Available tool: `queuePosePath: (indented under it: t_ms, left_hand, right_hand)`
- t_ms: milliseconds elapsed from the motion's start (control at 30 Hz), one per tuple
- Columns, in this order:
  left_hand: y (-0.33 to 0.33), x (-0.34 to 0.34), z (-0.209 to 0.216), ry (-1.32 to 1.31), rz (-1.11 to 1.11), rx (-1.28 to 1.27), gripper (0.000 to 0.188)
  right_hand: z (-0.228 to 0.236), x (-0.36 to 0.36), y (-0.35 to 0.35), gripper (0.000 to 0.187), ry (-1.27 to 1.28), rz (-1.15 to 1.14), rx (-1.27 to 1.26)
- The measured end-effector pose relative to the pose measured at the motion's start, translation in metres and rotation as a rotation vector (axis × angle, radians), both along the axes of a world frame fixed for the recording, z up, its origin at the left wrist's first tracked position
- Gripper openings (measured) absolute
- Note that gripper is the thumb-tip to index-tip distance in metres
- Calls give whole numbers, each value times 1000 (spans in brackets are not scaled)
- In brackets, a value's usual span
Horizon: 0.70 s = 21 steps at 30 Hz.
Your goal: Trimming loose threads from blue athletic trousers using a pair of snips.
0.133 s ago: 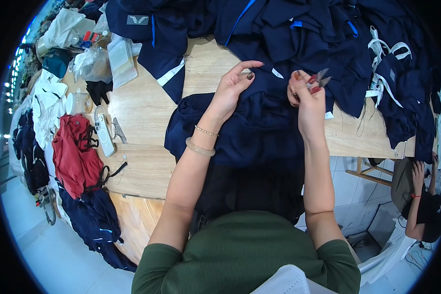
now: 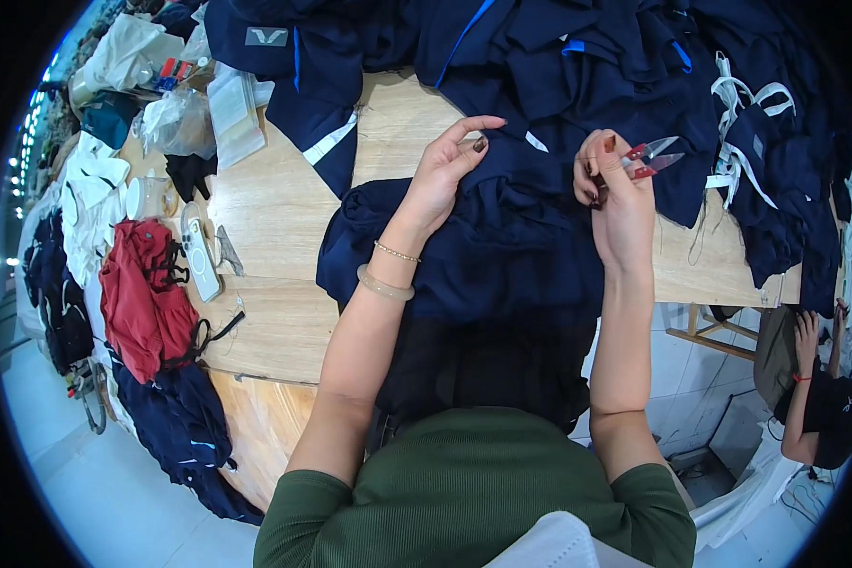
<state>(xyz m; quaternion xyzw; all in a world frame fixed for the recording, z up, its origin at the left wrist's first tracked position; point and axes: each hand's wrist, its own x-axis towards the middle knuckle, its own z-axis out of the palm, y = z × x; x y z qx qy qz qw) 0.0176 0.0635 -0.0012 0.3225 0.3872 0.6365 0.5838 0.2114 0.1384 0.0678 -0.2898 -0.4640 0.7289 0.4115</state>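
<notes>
A navy blue garment (image 2: 530, 256) lies bunched before me, hanging over the table's near edge toward my lap. Above its left part is my left hand (image 2: 445, 175), index finger stretched out and thumb apart from it. No object shows between those two; its other fingers are partly hidden. My right hand (image 2: 618, 189) is raised over the garment's right side, fingers curled round a pair of thread snips (image 2: 646, 159) with red handles. The snips' blades point right and stand apart. A small white label (image 2: 536, 141) shows on the dark cloth between the hands.
More navy garments (image 2: 577, 85) with blue trim pile up at the back. White straps (image 2: 738, 142) lie at right. On the left are a red bag (image 2: 147, 298), a phone (image 2: 200, 254) and plastic bags (image 2: 180, 123). Another person's hand (image 2: 807, 336) shows at far right.
My right hand has moved right with the snips, away from the left hand, and the snips show more plainly. The left hand has hardly moved.
</notes>
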Motion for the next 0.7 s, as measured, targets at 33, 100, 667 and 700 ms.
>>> queuePosePath:
  t_ms: [33, 100, 667, 700]
  left_hand:
    - [-1, -1, 0, 1, 1, 0, 39]
    - [-1, -2, 0, 13, -14, 10, 39]
    - [4, -1, 11, 507, 129, -18, 36]
    - [3, -1, 19, 929, 259, -11, 35]
  right_hand:
    - [3, 0, 1, 29, 20, 26, 7]
    - [3, 3, 4, 28, 144, 72, -49]
    - [-1, 30, 25, 26, -696, -330, 662]
    - [0, 31, 24, 26, -697, -327, 662]
